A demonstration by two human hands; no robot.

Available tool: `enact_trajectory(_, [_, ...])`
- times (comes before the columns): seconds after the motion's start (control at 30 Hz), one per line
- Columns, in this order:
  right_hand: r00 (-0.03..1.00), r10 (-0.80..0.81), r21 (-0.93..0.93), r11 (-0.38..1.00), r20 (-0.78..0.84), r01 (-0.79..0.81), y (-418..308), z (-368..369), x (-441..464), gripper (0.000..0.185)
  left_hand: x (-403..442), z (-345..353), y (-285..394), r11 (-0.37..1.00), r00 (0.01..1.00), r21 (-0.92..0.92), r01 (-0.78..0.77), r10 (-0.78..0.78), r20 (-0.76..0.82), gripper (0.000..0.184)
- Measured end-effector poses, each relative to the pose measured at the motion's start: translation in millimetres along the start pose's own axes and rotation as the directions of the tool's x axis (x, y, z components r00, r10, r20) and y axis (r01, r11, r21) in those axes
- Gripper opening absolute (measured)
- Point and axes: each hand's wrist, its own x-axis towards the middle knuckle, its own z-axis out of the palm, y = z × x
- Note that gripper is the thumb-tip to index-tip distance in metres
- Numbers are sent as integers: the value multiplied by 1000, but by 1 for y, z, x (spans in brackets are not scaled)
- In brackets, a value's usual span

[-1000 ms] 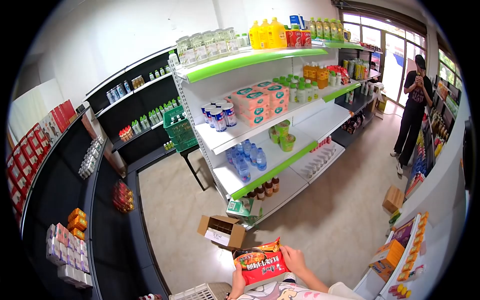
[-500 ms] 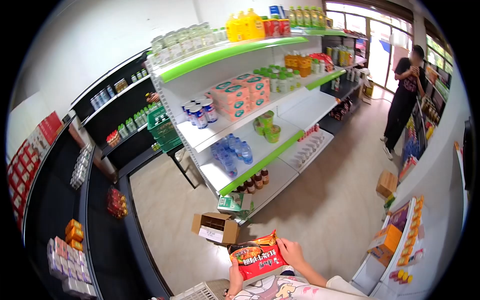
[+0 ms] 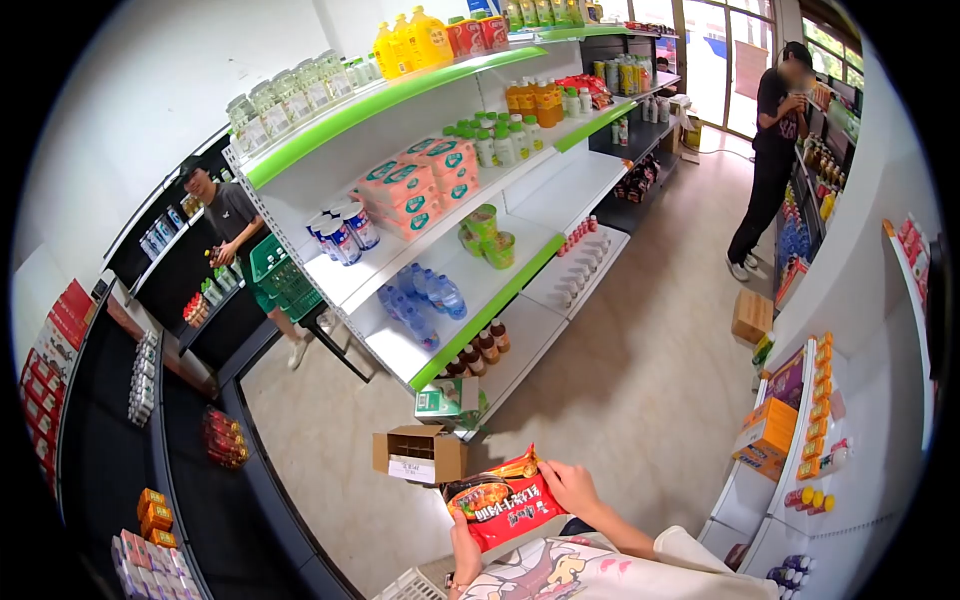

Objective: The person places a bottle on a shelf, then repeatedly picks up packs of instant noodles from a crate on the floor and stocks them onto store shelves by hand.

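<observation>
A red packet of instant noodles (image 3: 508, 503) with a picture of a bowl on it is held up in front of my torso. My left hand (image 3: 465, 548) grips its left lower edge, with the thumb on the front. At the upper right corner my right hand (image 3: 570, 488) pinches the packet. Below my left hand, part of a white plastic basket (image 3: 412, 586) shows at the bottom edge. Just beyond the packet, an open cardboard box (image 3: 452, 462) with dividers stands on the floor.
A white shelf unit with green edging (image 3: 400, 118) holds bottles, cans and pink tissue packs. One person (image 3: 232, 215) stands at the left by a green basket (image 3: 284, 282); another person (image 3: 775, 150) stands at the far right. Black shelves line the left; a white shelf (image 3: 745, 495) is at right.
My view has shifted, so the shelves sit further left and a person at the left has come into view. Both hands still hold the noodle packet.
</observation>
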Motion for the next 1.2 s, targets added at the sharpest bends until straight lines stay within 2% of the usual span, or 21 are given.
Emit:
enact_trajectory(0.07, [1000,-13,-2,1000,-16,13,0,-2,2,30,0,11,3,999,996,1,-54,54,-70,63])
enact_trajectory(0.37, [1000,-1,13,1000,-9,1,4,-9,8,31,2,17,3,996,998,83,-25,30,-57,62])
enact_trajectory(0.47, [1000,-4,-4,1000,-11,4,8,-9,8,32,2,22,4,1000,997,21,-14,15,-70,61])
enact_trajectory(1.2, [999,18,-6,1000,-41,-19,17,-30,13,32,11,40,-3,998,1000,61,-12,13,-12,65])
